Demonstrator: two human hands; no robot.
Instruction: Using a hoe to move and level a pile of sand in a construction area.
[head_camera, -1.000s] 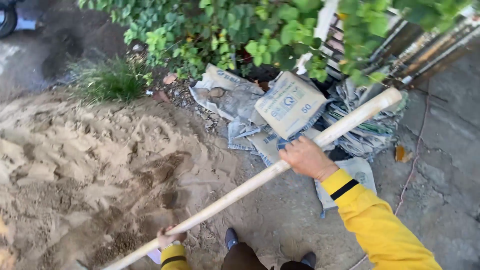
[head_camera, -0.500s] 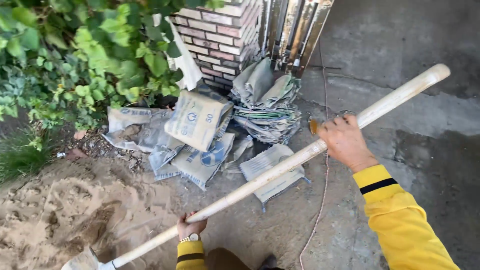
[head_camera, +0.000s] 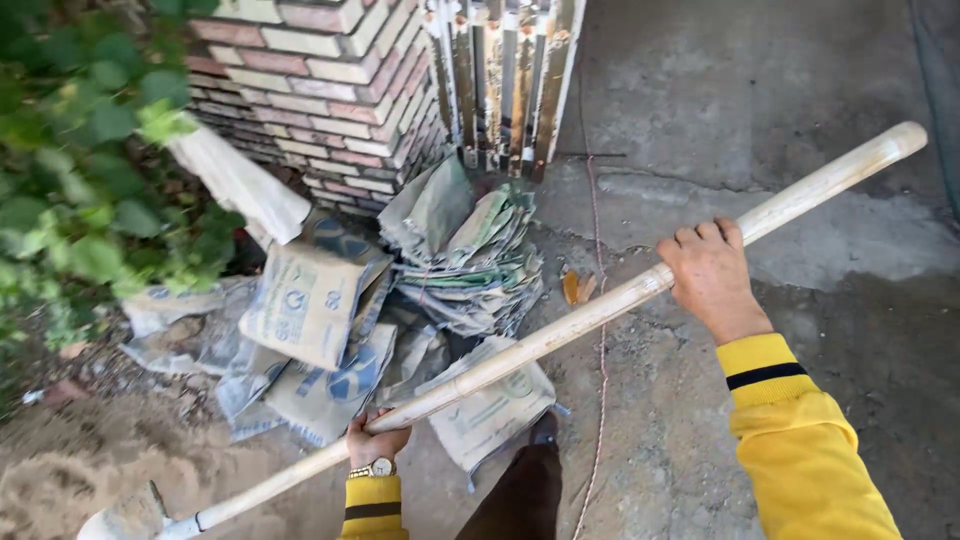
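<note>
The view swings away from the sand pile toward the brick pillar (head_camera: 320, 95) and the concrete floor, and the shovel (head_camera: 560, 335) comes round with it. Its long pale wooden handle now runs from the lower left edge of the view up to the upper right, blade (head_camera: 125, 517) low at the bottom left corner and carrying what looks like a little sand. So the work appears to be at the carrying part of a shovelling stroke.

The right hand (head_camera: 712, 275) is closed around the upper part of the handle. The left hand (head_camera: 375, 440), with a wristwatch, is wrapped around it lower down, nearer the blade.

Under the handle, a heap of empty grey sacks (head_camera: 320, 310) lies against the pillar's foot. Flattened sacks (head_camera: 470, 260) are stacked beside it, just in front of a metal gate (head_camera: 505, 75). A thin cord (head_camera: 600, 330) trails across the floor. Green bushes (head_camera: 80, 170) crowd the left edge. The sacks and cord lie underfoot and could catch a step.
</note>
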